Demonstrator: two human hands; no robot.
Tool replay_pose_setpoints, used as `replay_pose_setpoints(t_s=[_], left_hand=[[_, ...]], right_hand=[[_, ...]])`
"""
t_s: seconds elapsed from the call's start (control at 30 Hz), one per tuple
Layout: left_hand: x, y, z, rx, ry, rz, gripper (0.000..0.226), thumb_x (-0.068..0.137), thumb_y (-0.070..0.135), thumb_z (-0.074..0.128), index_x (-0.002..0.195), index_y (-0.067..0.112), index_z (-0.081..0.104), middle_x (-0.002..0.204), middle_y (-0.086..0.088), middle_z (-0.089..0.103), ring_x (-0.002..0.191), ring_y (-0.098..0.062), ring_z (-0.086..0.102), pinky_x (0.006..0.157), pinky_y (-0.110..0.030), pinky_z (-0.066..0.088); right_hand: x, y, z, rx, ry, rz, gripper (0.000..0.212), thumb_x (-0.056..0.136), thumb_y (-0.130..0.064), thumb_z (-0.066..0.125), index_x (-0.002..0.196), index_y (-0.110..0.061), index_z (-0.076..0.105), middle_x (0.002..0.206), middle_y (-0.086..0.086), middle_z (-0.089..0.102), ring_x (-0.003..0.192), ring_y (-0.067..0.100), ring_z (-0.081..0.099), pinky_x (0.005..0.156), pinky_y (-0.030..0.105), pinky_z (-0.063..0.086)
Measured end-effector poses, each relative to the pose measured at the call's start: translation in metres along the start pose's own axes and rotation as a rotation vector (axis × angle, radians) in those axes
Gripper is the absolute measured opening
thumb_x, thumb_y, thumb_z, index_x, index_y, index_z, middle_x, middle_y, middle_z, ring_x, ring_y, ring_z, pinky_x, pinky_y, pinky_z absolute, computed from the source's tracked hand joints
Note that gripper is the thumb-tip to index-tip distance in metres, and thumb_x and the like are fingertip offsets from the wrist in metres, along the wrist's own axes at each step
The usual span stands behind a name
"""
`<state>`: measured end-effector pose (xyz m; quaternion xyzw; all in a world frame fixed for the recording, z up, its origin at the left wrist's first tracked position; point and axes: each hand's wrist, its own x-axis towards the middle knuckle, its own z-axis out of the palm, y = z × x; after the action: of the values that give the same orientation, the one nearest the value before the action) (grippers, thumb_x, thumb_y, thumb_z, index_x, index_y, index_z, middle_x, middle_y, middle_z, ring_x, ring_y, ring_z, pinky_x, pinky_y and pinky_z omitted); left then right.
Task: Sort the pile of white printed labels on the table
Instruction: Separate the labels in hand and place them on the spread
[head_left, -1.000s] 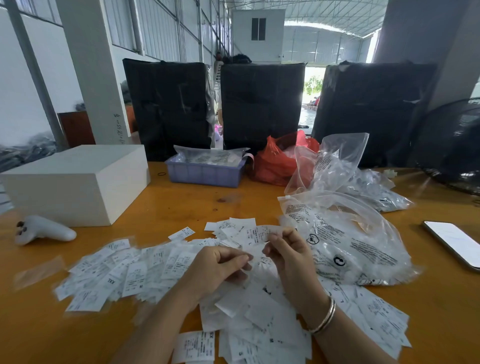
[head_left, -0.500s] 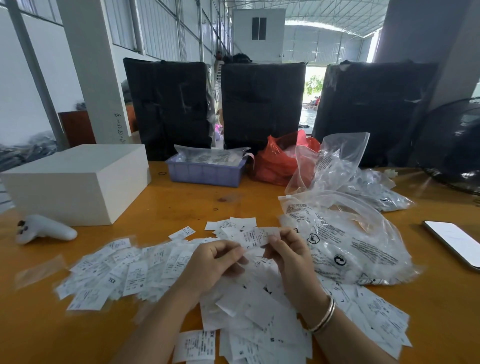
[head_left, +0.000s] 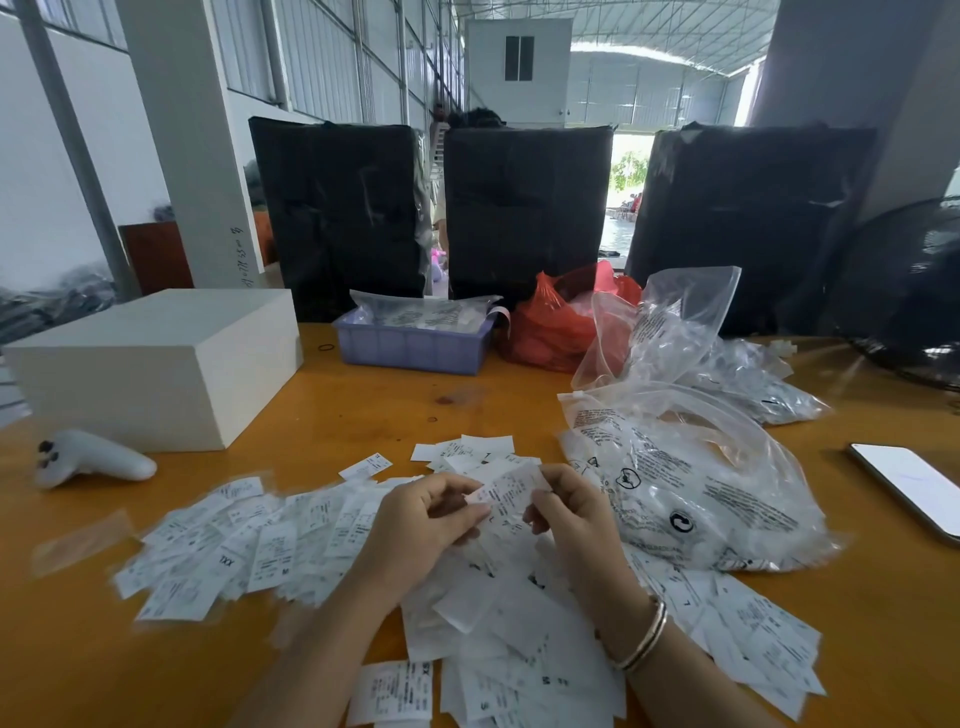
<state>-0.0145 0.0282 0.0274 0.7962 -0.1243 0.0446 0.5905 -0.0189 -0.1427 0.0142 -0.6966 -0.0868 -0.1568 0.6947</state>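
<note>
Both hands pinch one label (head_left: 511, 489) just above the pile of labels (head_left: 498, 613), left hand (head_left: 426, 525) at its lower-left end, right hand (head_left: 563, 506) at its upper-right, long axis slanting between them.

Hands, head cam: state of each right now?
Left hand: pinches one end of a white printed label.
Right hand: pinches the other end of the same label.

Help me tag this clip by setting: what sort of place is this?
Probably a warehouse or packing workshop. The hall has a high metal roof and corrugated walls, three large black-wrapped bales stand behind the wooden table, and both hands hold one label above a pile of printed labels.
</note>
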Motion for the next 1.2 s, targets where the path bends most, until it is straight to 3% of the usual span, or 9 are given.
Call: replay_pose_setpoints(t_s=[0.3, 0.47, 0.53, 0.63, 0.73, 0.83, 0.9, 1.07, 1.2], left_hand=[[0.000, -0.001, 0.000, 0.086, -0.049, 0.062, 0.025, 0.077, 0.028, 0.074, 0.096, 0.039, 0.063, 0.077, 0.016, 0.070, 0.072, -0.004, 0.068, 0.065, -0.020, 0.055], [0.001, -0.006, 0.004, 0.108, 0.018, 0.086, 0.028, 0.081, 0.031, 0.073, 0.101, 0.045, 0.058, 0.070, -0.009, 0.062, 0.071, -0.016, 0.055, 0.069, -0.028, 0.047], [0.001, -0.006, 0.005, 0.076, 0.045, 0.073, 0.025, 0.082, 0.032, 0.072, 0.102, 0.042, 0.060, 0.059, -0.005, 0.055, 0.065, -0.020, 0.055, 0.063, -0.023, 0.045], [0.000, -0.003, 0.006, 0.038, 0.073, 0.065, 0.024, 0.081, 0.033, 0.072, 0.103, 0.038, 0.062, 0.054, 0.002, 0.054, 0.057, -0.013, 0.051, 0.054, -0.016, 0.040], [0.000, -0.002, 0.005, 0.049, 0.097, 0.047, 0.025, 0.083, 0.033, 0.071, 0.105, 0.038, 0.062, 0.068, -0.005, 0.065, 0.067, -0.006, 0.054, 0.056, -0.016, 0.042], [-0.001, 0.000, 0.005, 0.035, 0.083, 0.047, 0.027, 0.084, 0.026, 0.071, 0.109, 0.031, 0.063, 0.061, 0.008, 0.063, 0.059, -0.003, 0.058, 0.056, -0.014, 0.046], [-0.001, 0.001, 0.004, 0.042, 0.081, 0.048, 0.027, 0.084, 0.023, 0.071, 0.109, 0.029, 0.063, 0.069, 0.006, 0.069, 0.066, -0.007, 0.066, 0.060, -0.015, 0.050], [0.000, 0.000, 0.002, 0.108, 0.091, 0.057, 0.021, 0.084, 0.026, 0.071, 0.101, 0.035, 0.064, 0.069, -0.001, 0.067, 0.069, -0.016, 0.065, 0.061, -0.019, 0.052], [0.002, 0.001, -0.005, 0.152, 0.219, 0.088, 0.016, 0.086, 0.024, 0.069, 0.091, 0.038, 0.065, 0.074, 0.012, 0.068, 0.072, -0.005, 0.063, 0.058, -0.012, 0.051]], right_hand=[[-0.004, -0.004, 0.003, -0.051, -0.098, -0.026, 0.028, 0.087, 0.011, 0.045, 0.086, -0.009, 0.065, 0.058, -0.002, 0.055, 0.056, 0.010, 0.049, 0.054, 0.021, 0.040], [-0.008, -0.007, 0.010, -0.074, -0.231, 0.043, 0.025, 0.092, 0.002, 0.050, 0.107, -0.018, 0.052, 0.065, 0.004, 0.055, 0.047, 0.000, 0.046, 0.044, 0.015, 0.035], [-0.007, -0.007, 0.010, -0.093, -0.208, 0.038, 0.019, 0.092, -0.002, 0.054, 0.101, -0.017, 0.052, 0.067, 0.006, 0.059, 0.048, 0.003, 0.047, 0.045, 0.019, 0.036], [-0.008, -0.006, 0.011, -0.166, -0.203, -0.006, 0.019, 0.092, -0.007, 0.056, 0.100, -0.024, 0.055, 0.068, 0.001, 0.064, 0.056, 0.013, 0.050, 0.052, 0.030, 0.041], [-0.006, -0.003, 0.010, -0.152, -0.152, -0.008, 0.028, 0.092, -0.006, 0.054, 0.107, -0.029, 0.052, 0.068, -0.001, 0.067, 0.056, 0.008, 0.054, 0.053, 0.021, 0.044], [-0.005, -0.002, 0.009, -0.172, -0.164, -0.026, 0.023, 0.091, -0.005, 0.055, 0.090, -0.027, 0.063, 0.070, -0.004, 0.068, 0.056, 0.009, 0.057, 0.055, 0.022, 0.046], [-0.005, -0.002, 0.009, -0.186, -0.223, -0.030, 0.025, 0.090, -0.006, 0.056, 0.086, -0.028, 0.066, 0.072, -0.004, 0.067, 0.058, 0.010, 0.059, 0.057, 0.025, 0.047], [-0.004, -0.003, 0.008, -0.192, -0.290, 0.004, 0.024, 0.084, -0.014, 0.052, 0.089, -0.031, 0.068, 0.084, -0.004, 0.068, 0.070, 0.008, 0.061, 0.063, 0.022, 0.049], [-0.007, -0.006, 0.009, -0.205, -0.248, -0.057, 0.030, 0.089, -0.008, 0.052, 0.101, -0.034, 0.063, 0.086, -0.009, 0.068, 0.081, 0.013, 0.062, 0.073, 0.029, 0.051]])
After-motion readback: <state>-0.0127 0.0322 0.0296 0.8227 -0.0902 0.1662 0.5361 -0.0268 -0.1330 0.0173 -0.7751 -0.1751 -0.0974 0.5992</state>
